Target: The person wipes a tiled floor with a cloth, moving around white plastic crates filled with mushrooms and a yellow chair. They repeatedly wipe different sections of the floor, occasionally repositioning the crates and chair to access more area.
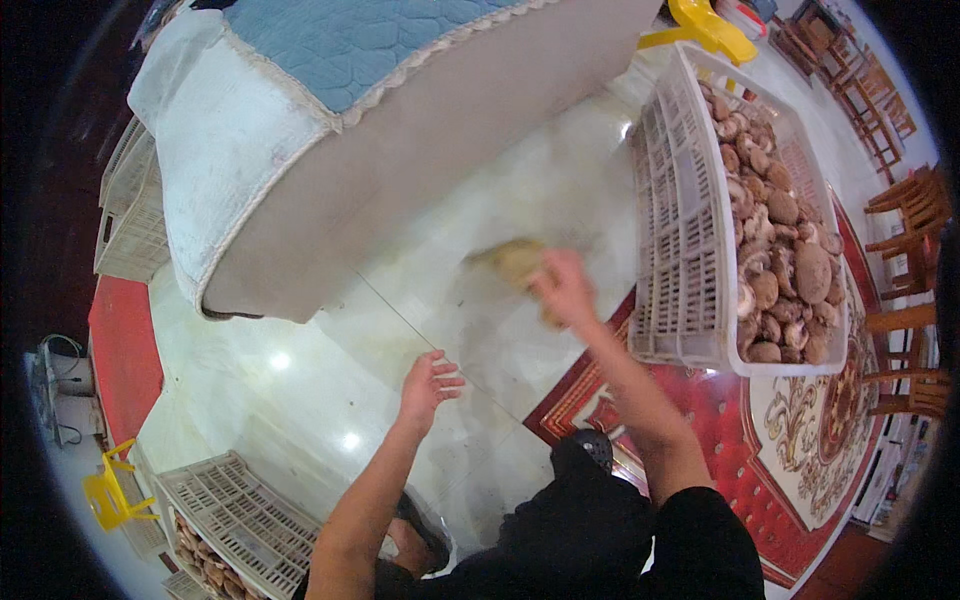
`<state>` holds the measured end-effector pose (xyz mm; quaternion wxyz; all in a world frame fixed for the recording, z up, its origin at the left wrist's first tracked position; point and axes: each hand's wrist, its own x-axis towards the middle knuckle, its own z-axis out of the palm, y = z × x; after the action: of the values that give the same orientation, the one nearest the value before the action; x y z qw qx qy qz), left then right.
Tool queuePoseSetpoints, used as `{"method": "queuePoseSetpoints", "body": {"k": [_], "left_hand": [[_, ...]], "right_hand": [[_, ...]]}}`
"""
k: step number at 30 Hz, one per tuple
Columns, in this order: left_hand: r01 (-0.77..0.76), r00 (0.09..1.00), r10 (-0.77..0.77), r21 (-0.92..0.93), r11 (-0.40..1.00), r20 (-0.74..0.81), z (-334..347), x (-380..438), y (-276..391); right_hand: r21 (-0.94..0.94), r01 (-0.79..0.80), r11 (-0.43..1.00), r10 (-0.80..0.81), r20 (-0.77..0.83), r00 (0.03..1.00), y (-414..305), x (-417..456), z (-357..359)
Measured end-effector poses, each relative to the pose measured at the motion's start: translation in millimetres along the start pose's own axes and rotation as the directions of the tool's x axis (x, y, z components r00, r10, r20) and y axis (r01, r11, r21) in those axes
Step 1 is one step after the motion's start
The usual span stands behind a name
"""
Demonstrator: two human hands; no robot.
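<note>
My right hand point(568, 291) is closed on a tan-yellow object point(517, 262) low over the pale floor. It is blurred, and I cannot tell whether it is a cloth, a brush or something else. Nothing is in my left hand point(433, 386), which hangs over the tiles with its fingers apart and slightly bent. Right of my right hand stands a white slatted plastic crate point(679, 225) full of brown mushrooms point(780, 247). Another plastic crate point(244, 517), also with mushrooms point(206, 559), is at the lower left.
A sofa with a blue quilted cover point(352, 52) lies ahead. Under the right crate spreads a red patterned rug point(705, 427). Wooden chairs point(911, 217) line the far right. Yellow plastic stools point(112, 487) point(709, 26) stand left and far right. More crates point(135, 217) are beside the sofa.
</note>
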<state>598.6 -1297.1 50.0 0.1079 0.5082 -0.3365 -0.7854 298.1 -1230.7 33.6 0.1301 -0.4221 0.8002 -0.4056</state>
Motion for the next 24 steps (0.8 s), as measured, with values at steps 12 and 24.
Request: {"method": "queuePoseSetpoints", "body": {"k": [12,24], "left_hand": [[-0.043,0.826,0.08,0.08,0.996,-0.558,-87,9,-64],[-0.158,0.983,0.149,-0.077,0.985,-0.102,-4,6,24]], "right_hand": [[-0.411,0.319,0.854,-0.149,0.394,0.907,-24,-49,128],[0.225,0.055,0.973,-0.076,0.087,0.993,26,15,59]]}}
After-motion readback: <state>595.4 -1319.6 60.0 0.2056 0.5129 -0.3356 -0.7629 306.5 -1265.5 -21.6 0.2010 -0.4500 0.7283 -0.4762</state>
